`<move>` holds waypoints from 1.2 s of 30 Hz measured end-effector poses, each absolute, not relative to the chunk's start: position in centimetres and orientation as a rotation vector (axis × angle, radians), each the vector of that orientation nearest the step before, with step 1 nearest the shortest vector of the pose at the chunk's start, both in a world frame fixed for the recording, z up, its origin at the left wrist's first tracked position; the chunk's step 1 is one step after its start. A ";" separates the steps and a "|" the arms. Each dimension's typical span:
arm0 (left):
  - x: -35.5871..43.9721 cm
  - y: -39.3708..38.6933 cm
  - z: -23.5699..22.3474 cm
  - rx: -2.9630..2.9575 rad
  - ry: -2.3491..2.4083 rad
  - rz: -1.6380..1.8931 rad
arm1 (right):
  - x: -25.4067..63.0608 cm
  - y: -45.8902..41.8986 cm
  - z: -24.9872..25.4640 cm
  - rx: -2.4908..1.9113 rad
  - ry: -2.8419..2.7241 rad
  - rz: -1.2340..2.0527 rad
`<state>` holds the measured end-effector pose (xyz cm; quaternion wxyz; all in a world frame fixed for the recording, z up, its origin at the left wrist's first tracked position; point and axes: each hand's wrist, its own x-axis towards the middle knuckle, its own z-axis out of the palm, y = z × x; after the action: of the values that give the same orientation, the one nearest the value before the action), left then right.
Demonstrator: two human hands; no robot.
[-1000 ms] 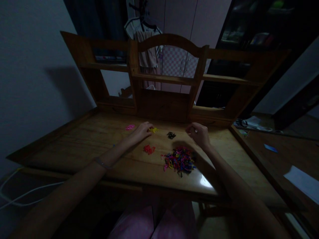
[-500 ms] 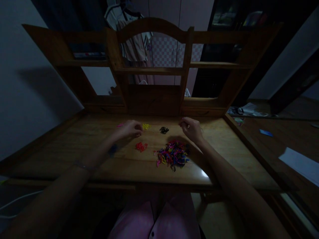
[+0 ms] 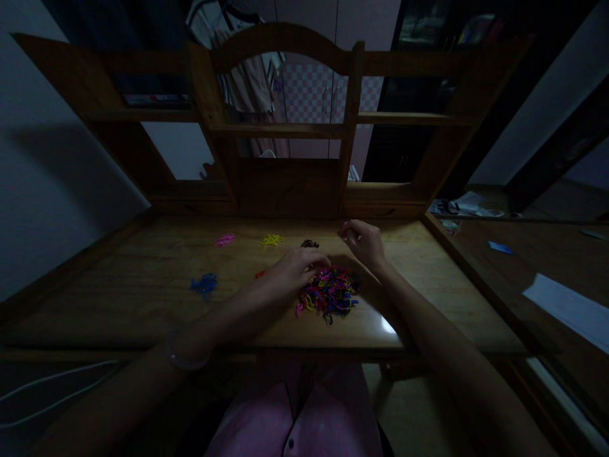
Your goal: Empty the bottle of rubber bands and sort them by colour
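A mixed pile of small coloured elastic bands [image 3: 333,295] lies on the wooden desk. My left hand [image 3: 302,266] is at the pile's upper left edge, fingers bent and apart from the thumb; I see nothing held in it. Beyond the pile, my right hand [image 3: 364,242] hovers with thumb and fingers pinched together. A speck of pink shows at its fingertips, too small to name. Sorted by colour, pink bands [image 3: 225,240], yellow bands [image 3: 271,240], black bands [image 3: 310,244] and blue bands [image 3: 204,285] lie apart. Red bands [image 3: 259,274] are mostly hidden behind my left hand.
A wooden shelf unit [image 3: 290,131] rises along the desk's back edge. To the right, a lower brown surface holds a white paper sheet [image 3: 568,308] and a small blue packet [image 3: 499,247]. White cables [image 3: 57,376] hang at the lower left.
My left hand has moved right, from beside the yellow bands to the mixed pile, now covering most of the red bands. My right hand stays nearly in place. The view has shifted slightly.
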<state>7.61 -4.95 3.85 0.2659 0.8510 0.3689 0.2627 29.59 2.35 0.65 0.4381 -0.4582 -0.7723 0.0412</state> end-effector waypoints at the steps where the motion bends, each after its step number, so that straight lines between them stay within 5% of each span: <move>1: 8.1 -5.4 3.7 2.321 0.987 0.718 | 29.6 2.3 0.6 -1.141 -1.920 0.102; 15: 9.5 -3.0 0.1 2.402 0.912 0.646 | 29.5 2.4 0.5 -1.089 -1.929 0.094; 36: 7.4 -3.0 1.2 1.996 0.958 0.649 | 29.5 2.5 0.5 -1.008 -1.911 0.102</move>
<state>7.36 -2.97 1.16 0.4053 0.7908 0.3796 0.2573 29.52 2.47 0.49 0.4701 -0.4114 -0.7797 0.0415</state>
